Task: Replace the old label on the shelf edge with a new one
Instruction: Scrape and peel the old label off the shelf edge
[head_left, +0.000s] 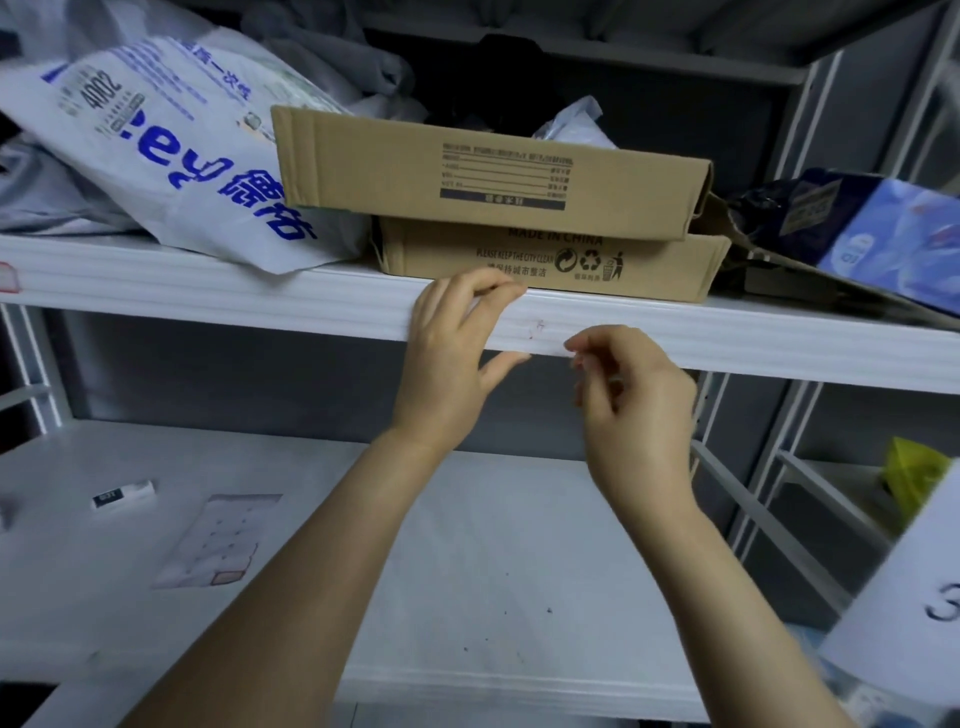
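Observation:
The white shelf edge (753, 340) runs across the middle of the view. It carries a faint red smear (538, 328) between my hands, with no label over it. My left hand (457, 353) grips the edge, fingers curled over the top and thumb underneath. My right hand (623, 395) is just right of the smear, thumb and forefinger pinched together at the lower rim. Whether a scrap sits between them is too small to tell. A sheet of labels (218, 540) lies on the lower shelf at the left, with one red-bordered label (228, 577) at its corner.
Two stacked cardboard boxes (493, 171) sit on the shelf right above my hands, with a white printed mailer bag (171, 150) to their left and dark packages (857, 228) to the right. A red-bordered label (8, 276) is on the far left edge. A small white box (122, 496) lies below.

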